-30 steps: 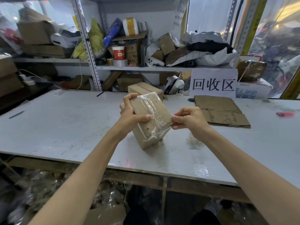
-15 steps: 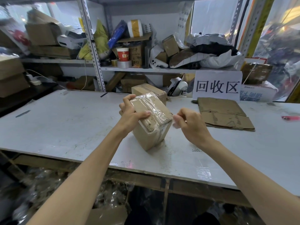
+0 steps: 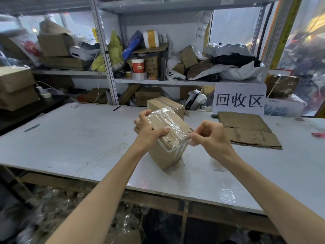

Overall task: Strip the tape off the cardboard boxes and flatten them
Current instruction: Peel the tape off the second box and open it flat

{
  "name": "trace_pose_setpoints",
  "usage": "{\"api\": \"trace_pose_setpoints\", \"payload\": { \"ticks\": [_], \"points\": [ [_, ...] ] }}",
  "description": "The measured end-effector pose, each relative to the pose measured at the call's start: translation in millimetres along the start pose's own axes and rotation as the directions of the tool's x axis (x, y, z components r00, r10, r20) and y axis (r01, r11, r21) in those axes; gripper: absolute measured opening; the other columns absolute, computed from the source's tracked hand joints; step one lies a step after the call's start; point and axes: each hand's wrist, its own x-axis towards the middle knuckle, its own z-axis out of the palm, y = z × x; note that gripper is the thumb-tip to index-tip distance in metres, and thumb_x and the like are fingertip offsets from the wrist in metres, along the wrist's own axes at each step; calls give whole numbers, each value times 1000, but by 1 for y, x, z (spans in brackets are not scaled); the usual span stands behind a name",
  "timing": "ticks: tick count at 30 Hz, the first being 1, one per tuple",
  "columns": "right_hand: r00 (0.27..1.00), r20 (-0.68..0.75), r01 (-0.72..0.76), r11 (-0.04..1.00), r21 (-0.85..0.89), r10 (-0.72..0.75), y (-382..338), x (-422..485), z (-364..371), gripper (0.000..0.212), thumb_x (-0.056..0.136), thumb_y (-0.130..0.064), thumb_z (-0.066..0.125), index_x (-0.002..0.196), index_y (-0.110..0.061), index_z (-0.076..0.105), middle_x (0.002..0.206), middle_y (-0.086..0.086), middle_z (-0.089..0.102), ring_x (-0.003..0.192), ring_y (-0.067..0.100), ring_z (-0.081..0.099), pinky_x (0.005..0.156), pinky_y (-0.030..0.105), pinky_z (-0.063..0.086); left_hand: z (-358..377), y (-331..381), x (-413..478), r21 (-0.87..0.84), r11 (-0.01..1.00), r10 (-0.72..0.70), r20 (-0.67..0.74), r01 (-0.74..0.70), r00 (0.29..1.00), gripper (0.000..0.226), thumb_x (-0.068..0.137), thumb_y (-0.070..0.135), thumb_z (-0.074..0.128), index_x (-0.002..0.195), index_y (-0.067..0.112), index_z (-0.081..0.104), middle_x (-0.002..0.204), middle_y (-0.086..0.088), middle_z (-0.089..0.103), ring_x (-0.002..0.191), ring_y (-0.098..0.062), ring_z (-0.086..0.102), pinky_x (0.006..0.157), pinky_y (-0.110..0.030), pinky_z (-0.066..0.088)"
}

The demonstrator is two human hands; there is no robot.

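Brown cardboard, banded with glossy clear tape (image 3: 175, 126), makes up the small box (image 3: 165, 155) held near the middle of the view, tilted on one edge with its lowest corner down on the white desk (image 3: 79, 134). The left grip (image 3: 149, 131) clasps the box from the nine o'clock side: the fingers curl over the far upper edge and the thumb lies pressed flat across the taped top face. The right grip (image 3: 211, 136) comes in from three o'clock with its fingers curled tight, the thumb and forefinger pinching the crinkled edge of the tape where it wraps the box's right corner; the other fingers are folded into the palm and touch nothing else. At twelve o'clock from the held box, just behind it, a second box (image 3: 165, 104) stands on the desk, sealed with tape along its top seam. At two to three o'clock lies a sheet of flattened cardboard (image 3: 246, 129), and beyond it a white paper sign (image 3: 240, 100) with dark characters stands upright. A small pink object (image 3: 319, 134) lies at the far three o'clock edge. A cluttered metal shelf (image 3: 158, 81) runs behind the desk.
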Motion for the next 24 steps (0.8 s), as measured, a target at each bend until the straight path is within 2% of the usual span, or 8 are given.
{"api": "trace_pose_setpoints", "payload": {
  "ticks": [3,5,6,8,12,17,21,24],
  "points": [
    [997,-70,28,977,-211,-43,-5,3,-3,31,71,-12,78,95,-14,58,74,0,67,62,16,66,59,27,57,1,0,-3,15,1000,10,20,-10,1000,73,83,31,76,135,29,24,127,1,20,124,-22,23,94,-27,30],
    [985,-108,76,895,-438,-137,-10,8,-1,56,72,-30,78,122,-25,53,97,-1,56,83,14,57,66,26,47,3,1,-4,18,1000,11,21,-12,1000,74,83,31,76,135,29,23,126,1,19,123,-20,22,93,-26,30],
    [979,-99,98,834,-543,-179,-13,10,2,54,77,-37,75,126,-26,55,104,0,52,94,16,50,72,27,42,4,1,-4,17,1000,13,18,-13,1000,74,83,31,76,135,30,23,126,2,19,122,-19,21,91,-24,30],
    [987,-24,110,773,-624,-161,-19,10,13,35,84,-41,67,113,-20,69,103,1,52,103,19,46,78,28,39,8,1,-6,10,1000,24,5,-24,1000,74,82,30,77,135,30,24,125,3,18,121,-17,20,90,-23,28],
    [997,-43,21,799,-601,-59,-24,5,30,22,82,-31,72,88,-10,73,94,4,58,87,23,57,76,39,50,13,0,-7,18,998,63,-9,-62,998,73,80,31,78,130,34,24,122,5,17,117,-15,18,92,-24,27],
    [983,-73,-183,904,-387,168,-26,14,25,15,83,-15,70,69,-12,66,76,4,66,81,22,63,76,40,54,14,-3,-7,14,996,93,17,-93,996,75,78,32,80,123,42,21,121,7,17,117,-14,18,90,-22,26],
    [964,-8,-261,938,-229,266,-22,18,19,28,89,-10,63,61,-13,58,63,0,58,62,11,53,56,27,43,10,-4,-7,23,994,107,42,-108,993,75,79,33,80,122,43,20,122,6,18,119,-15,19,97,-25,26],
    [950,80,-291,948,-129,303,-20,19,13,26,91,-7,60,65,-10,60,62,3,57,57,10,51,52,22,41,6,-4,-8,31,994,107,53,-109,993,76,78,34,81,126,40,22,121,5,19,119,-15,20,101,-25,25]
  ]
}}
